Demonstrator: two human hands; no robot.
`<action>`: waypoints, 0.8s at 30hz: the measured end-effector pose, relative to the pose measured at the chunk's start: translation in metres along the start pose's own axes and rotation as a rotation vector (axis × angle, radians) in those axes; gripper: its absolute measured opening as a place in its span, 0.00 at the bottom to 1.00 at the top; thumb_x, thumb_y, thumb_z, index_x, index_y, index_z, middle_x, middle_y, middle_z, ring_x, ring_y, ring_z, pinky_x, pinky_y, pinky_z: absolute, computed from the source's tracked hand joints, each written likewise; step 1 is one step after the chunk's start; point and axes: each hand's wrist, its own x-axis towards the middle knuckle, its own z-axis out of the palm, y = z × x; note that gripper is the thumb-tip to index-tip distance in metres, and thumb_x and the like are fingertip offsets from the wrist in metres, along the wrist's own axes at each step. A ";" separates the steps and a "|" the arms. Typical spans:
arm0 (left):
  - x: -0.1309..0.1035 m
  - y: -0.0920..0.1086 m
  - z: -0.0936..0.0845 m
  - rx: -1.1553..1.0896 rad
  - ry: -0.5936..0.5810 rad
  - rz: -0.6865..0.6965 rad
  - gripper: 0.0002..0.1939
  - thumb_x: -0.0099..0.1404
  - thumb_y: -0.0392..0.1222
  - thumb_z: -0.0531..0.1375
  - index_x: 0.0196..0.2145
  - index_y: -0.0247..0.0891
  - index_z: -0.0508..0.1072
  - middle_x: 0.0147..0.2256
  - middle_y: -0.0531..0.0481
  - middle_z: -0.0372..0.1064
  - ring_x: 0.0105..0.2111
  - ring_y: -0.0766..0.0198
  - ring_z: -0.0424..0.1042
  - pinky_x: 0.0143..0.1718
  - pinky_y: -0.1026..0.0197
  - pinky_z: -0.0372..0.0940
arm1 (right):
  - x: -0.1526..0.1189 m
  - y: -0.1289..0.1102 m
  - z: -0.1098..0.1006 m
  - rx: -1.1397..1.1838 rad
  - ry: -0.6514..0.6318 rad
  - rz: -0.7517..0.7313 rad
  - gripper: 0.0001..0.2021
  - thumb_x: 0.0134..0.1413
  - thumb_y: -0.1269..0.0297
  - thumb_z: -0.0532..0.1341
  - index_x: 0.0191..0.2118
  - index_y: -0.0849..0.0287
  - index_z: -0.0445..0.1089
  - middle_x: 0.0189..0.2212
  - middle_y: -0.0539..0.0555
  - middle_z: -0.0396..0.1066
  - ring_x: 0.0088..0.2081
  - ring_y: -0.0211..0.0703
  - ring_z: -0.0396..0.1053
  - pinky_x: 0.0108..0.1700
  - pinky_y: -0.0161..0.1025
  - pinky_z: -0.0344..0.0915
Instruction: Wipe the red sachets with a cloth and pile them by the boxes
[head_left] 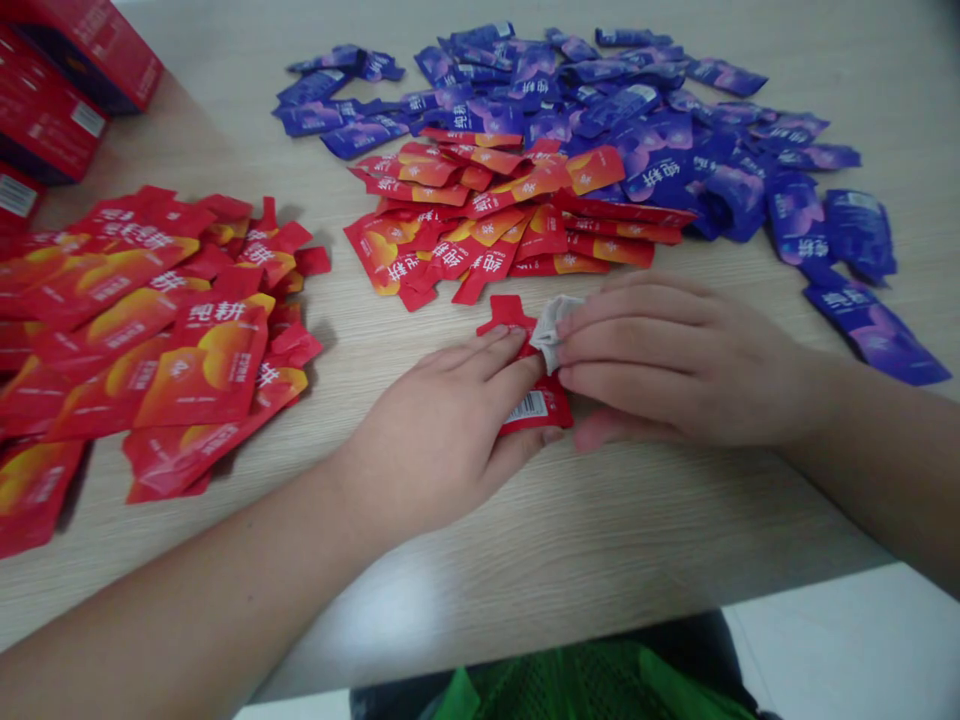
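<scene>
A: Hands — where?

B: Left hand (pixel 446 425) holds a red pouch (pixel 555 405) down on the table (pixel 480 565), fingers across it, thumb at its near edge. Right hand (pixel 675 360) grips a crumpled whitish cloth (pixel 553 335) against its far right part.

A: Pouch between them, then?

B: Yes — partly under the left. Beyond: left-hand red heap (pixel 199 375), smaller red pile (pixel 480 205), blue-purple packets (pixel 660 165), red boxes (pixel 52 115).
</scene>
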 end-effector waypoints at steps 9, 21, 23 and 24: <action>0.000 -0.001 -0.001 -0.025 -0.006 0.002 0.29 0.81 0.55 0.57 0.68 0.32 0.71 0.71 0.30 0.65 0.71 0.40 0.67 0.72 0.39 0.63 | 0.001 -0.019 -0.020 -0.134 0.023 -0.168 0.14 0.67 0.66 0.72 0.28 0.51 0.73 0.29 0.48 0.75 0.37 0.47 0.77 0.40 0.45 0.78; 0.001 0.000 -0.001 -0.036 -0.006 -0.007 0.29 0.81 0.55 0.58 0.68 0.33 0.71 0.71 0.31 0.66 0.71 0.40 0.67 0.72 0.37 0.63 | -0.004 -0.013 -0.017 -0.083 0.004 -0.136 0.12 0.71 0.60 0.69 0.32 0.49 0.74 0.30 0.47 0.76 0.39 0.48 0.78 0.39 0.45 0.76; 0.001 0.000 0.000 -0.031 -0.007 -0.007 0.29 0.81 0.55 0.57 0.68 0.33 0.71 0.71 0.30 0.66 0.71 0.40 0.67 0.72 0.37 0.63 | -0.004 -0.014 -0.013 -0.036 0.008 -0.059 0.13 0.71 0.60 0.69 0.32 0.49 0.73 0.29 0.46 0.76 0.39 0.47 0.77 0.40 0.45 0.75; 0.002 0.000 0.000 -0.027 -0.007 -0.007 0.29 0.81 0.55 0.57 0.68 0.33 0.71 0.71 0.30 0.66 0.71 0.40 0.67 0.72 0.38 0.63 | -0.004 -0.014 -0.011 0.017 -0.012 0.025 0.12 0.71 0.59 0.69 0.33 0.49 0.73 0.29 0.46 0.75 0.38 0.45 0.76 0.41 0.44 0.74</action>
